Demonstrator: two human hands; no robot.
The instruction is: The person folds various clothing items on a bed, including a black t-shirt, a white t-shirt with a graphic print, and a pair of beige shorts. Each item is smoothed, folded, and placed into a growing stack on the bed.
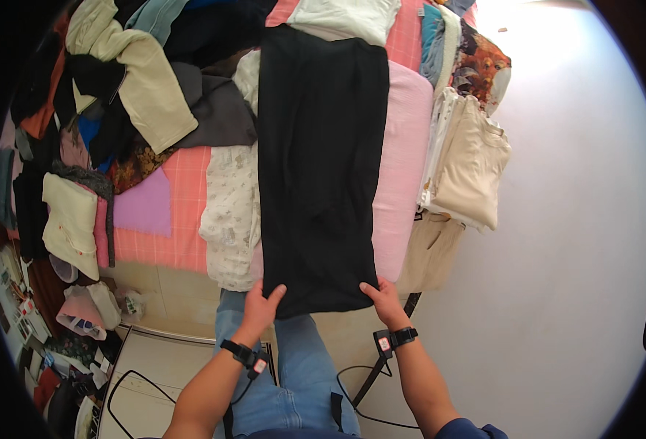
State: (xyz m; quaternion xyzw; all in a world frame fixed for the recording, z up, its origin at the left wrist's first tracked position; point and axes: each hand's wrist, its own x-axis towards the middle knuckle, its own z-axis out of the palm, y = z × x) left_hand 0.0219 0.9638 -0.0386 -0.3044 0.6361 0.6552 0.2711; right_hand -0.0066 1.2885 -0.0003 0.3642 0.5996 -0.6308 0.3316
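A long black garment (323, 164) lies spread lengthwise over a pink padded cloth (405, 164), its type not clear. My left hand (262, 307) grips its near left corner, thumb on top. On the near right corner, my right hand (382, 299) holds the fabric the same way. The near hem hangs between both hands, in front of my jeans. Left of the black garment lies a white printed cloth (229, 219). Beyond its far end is a white folded garment (345, 19). Both wrists carry black straps with small modules and cables.
Heaped clothes, among them a cream garment (150, 93), cover the far left. Folded white knitwear (70, 219) lies at the left edge. A folded beige shirt (471, 164) tops a stack along the right, beside a pale wall (569, 247). Cables loop near my legs.
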